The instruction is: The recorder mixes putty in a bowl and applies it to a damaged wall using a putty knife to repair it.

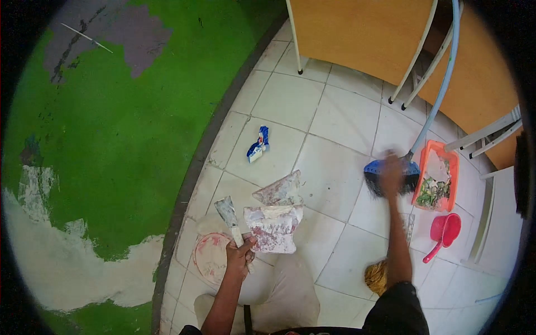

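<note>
Head view: we look down on the tile floor
Left hand (240,252): closed around putty knife (228,215) and plaster-caked trowels (274,220)
Right hand (391,174): clasping broom (388,173), nearer hand to dustpan (437,174) just right
Broom handle (441,84): runs up, away

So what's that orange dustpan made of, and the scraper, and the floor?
The orange dustpan looks like plastic: bright, smooth, one even colour with moulded walls. The scraper in the left hand seems to have a thin metal blade, grey and flat, smeared with pale plaster; its handle is hidden in the grip. The floor looks like glazed ceramic tile: pale squares with dark joint lines and a slight shine.
</note>
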`<action>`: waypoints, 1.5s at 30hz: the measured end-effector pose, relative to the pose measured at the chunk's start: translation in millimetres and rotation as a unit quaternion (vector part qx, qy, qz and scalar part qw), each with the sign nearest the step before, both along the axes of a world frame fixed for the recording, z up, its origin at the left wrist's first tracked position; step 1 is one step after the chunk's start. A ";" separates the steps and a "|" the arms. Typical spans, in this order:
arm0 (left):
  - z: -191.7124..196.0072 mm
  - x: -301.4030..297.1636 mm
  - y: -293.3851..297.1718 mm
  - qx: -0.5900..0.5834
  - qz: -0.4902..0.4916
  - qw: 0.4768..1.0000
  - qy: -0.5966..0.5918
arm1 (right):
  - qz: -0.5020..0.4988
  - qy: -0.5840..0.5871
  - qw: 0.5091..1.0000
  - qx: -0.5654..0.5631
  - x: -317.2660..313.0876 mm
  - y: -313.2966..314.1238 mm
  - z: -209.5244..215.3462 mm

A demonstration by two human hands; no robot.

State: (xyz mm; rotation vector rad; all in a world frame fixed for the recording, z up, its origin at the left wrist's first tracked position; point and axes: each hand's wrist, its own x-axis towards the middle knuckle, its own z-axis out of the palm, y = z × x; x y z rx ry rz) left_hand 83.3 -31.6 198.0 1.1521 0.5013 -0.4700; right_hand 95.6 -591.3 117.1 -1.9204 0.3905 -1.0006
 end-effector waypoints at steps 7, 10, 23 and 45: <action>15.8 -9.0 -7.0 0.039 0.045 0.998 -0.034 | 0.311 0.311 0.817 -0.373 87.5 284.5 -87.1; 20.8 -12.0 -11.3 0.028 0.053 0.997 -0.053 | 0.306 0.313 0.785 -0.439 96.8 287.6 -97.9; 40.4 -7.6 -21.9 -0.007 0.023 0.998 -0.066 | 0.225 0.506 0.745 -0.372 20.1 273.1 -58.3; 125.2 -39.8 -70.3 0.179 0.167 0.966 -0.080 | 0.289 0.561 0.731 -0.260 69.6 106.1 -55.7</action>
